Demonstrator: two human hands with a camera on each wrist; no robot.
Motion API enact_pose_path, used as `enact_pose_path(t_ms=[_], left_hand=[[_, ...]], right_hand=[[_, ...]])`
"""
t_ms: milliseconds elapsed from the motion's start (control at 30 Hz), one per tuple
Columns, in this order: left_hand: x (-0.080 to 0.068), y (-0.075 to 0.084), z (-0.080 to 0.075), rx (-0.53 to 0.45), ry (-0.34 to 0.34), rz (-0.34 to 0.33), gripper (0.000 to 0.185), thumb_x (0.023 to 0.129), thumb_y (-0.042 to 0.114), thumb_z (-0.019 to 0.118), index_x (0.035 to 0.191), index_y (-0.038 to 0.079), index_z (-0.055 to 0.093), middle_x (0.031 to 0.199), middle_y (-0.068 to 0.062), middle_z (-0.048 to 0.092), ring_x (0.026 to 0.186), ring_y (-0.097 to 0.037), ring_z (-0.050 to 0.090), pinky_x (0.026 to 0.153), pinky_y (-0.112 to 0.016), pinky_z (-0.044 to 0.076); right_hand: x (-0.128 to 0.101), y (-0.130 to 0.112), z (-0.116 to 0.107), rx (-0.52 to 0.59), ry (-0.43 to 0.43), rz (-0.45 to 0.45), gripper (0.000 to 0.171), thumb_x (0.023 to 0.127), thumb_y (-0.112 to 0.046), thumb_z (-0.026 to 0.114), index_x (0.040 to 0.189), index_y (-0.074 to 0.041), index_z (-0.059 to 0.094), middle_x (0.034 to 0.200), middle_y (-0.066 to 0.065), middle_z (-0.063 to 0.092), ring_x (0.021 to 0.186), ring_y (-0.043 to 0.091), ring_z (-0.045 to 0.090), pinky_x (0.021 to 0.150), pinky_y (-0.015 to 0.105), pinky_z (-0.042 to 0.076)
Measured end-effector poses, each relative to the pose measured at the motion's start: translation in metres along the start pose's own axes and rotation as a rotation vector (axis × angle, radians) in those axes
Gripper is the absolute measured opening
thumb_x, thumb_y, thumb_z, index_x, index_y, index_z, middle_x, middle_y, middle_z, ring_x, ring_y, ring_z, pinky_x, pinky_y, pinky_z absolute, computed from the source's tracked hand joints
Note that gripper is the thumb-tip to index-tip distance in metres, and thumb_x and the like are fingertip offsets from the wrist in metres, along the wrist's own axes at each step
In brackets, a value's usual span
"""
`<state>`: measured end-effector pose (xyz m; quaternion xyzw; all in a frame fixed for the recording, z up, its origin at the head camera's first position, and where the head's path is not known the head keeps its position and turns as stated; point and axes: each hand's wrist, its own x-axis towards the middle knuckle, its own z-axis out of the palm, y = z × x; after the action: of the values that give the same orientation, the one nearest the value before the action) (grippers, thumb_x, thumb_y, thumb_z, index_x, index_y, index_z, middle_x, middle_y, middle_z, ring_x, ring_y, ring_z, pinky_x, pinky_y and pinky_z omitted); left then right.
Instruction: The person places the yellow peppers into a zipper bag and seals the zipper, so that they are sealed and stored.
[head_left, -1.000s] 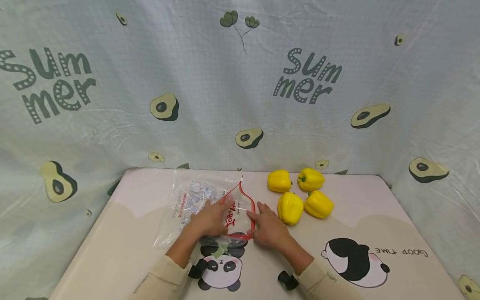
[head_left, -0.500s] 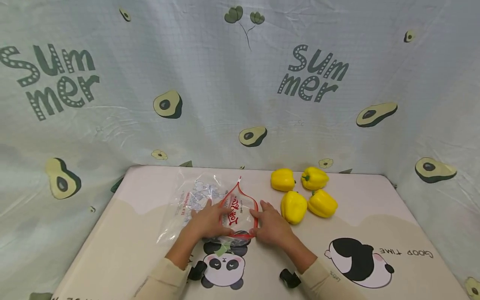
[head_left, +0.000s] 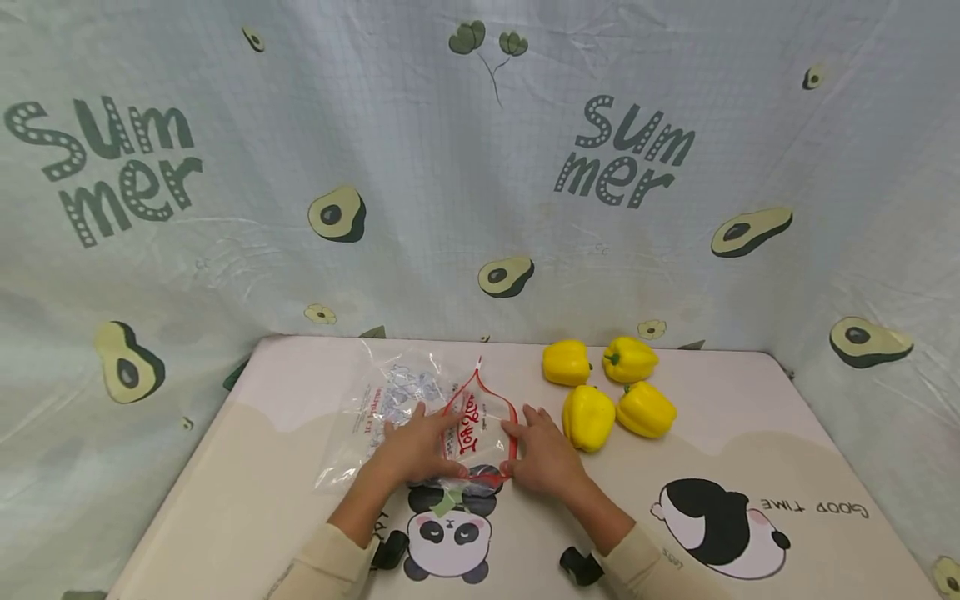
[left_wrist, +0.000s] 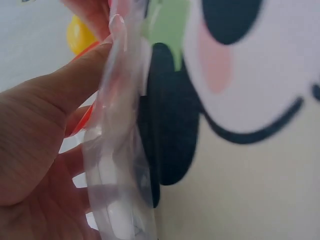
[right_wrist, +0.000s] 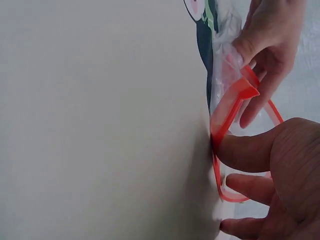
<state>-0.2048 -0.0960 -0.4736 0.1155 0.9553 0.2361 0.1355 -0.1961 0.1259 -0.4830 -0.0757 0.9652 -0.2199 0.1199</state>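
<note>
A clear plastic zip bag with a red rim lies on the table mat, mouth toward the right. My left hand pinches the bag's near edge between thumb and fingers; the film stands up along the thumb. My right hand grips the red rim, thumb on the outside and fingers behind it. Several yellow bell peppers lie just right of my right hand, untouched. My left hand also shows in the right wrist view, holding the bag's edge.
The cream mat carries panda prints near me and another cartoon at the right. An avocado-print cloth walls in the back and both sides. The table's left edge runs diagonally.
Both hands keep their hold at the bag's mouth. The view has shifted slightly; the peppers have not moved.
</note>
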Motion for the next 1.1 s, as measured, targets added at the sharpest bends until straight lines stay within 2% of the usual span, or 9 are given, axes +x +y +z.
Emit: enact_pose_path(t_ms=[167,333,567,733,933,1100], left_hand=[[0.001,0.001,0.003,0.036,0.010,0.005,0.091,0.072,0.045,0.093,0.152,0.022,0.056,0.157,-0.011,0.056,0.156,-0.052,0.027,0.112,-0.090,0.012],[0.005,0.001,0.007,0.051,0.021,0.005,0.090,0.073,0.045,0.093,0.151,0.023,0.056,0.156,-0.011,0.056,0.156,-0.051,0.028,0.110,-0.091,0.014],[0.007,0.004,0.010,0.034,0.024,-0.009,0.089,0.073,0.044,0.093,0.151,0.023,0.056,0.157,-0.013,0.055,0.157,-0.051,0.027,0.110,-0.092,0.012],[0.005,0.006,0.009,0.021,0.015,-0.026,0.091,0.072,0.042,0.094,0.152,0.022,0.055,0.157,-0.014,0.055,0.158,-0.051,0.025,0.112,-0.091,0.010],[0.005,0.006,0.010,0.017,0.021,-0.042,0.092,0.072,0.040,0.094,0.153,0.023,0.054,0.158,-0.013,0.054,0.158,-0.051,0.024,0.112,-0.090,0.009],[0.006,0.008,0.010,0.002,0.037,-0.048,0.093,0.070,0.039,0.095,0.153,0.022,0.055,0.157,-0.014,0.055,0.158,-0.052,0.024,0.113,-0.090,0.009]], right_hand=[[-0.001,0.001,0.001,-0.008,0.025,0.010,0.069,0.082,-0.032,0.087,0.145,-0.016,0.064,0.163,0.018,0.045,0.156,0.042,0.034,0.123,0.063,0.035],[-0.005,0.002,0.000,0.007,0.089,-0.027,0.070,0.081,-0.034,0.088,0.144,-0.015,0.064,0.163,0.014,0.047,0.158,0.040,0.032,0.125,0.062,0.034],[-0.018,0.002,-0.008,0.062,0.291,-0.075,0.064,0.086,-0.030,0.085,0.144,-0.012,0.063,0.159,0.008,0.053,0.158,0.034,0.035,0.123,0.059,0.037],[-0.026,0.008,-0.013,0.136,0.464,-0.034,0.063,0.086,-0.025,0.086,0.143,-0.009,0.064,0.160,0.009,0.053,0.159,0.032,0.033,0.122,0.057,0.039],[-0.034,0.023,-0.013,0.219,0.570,-0.020,0.066,0.087,-0.021,0.085,0.146,-0.005,0.059,0.166,0.010,0.044,0.163,0.033,0.021,0.125,0.058,0.033],[-0.039,0.034,-0.014,0.246,0.653,0.014,0.070,0.088,-0.020,0.084,0.149,-0.004,0.053,0.166,0.014,0.041,0.164,0.034,0.019,0.126,0.062,0.029]])
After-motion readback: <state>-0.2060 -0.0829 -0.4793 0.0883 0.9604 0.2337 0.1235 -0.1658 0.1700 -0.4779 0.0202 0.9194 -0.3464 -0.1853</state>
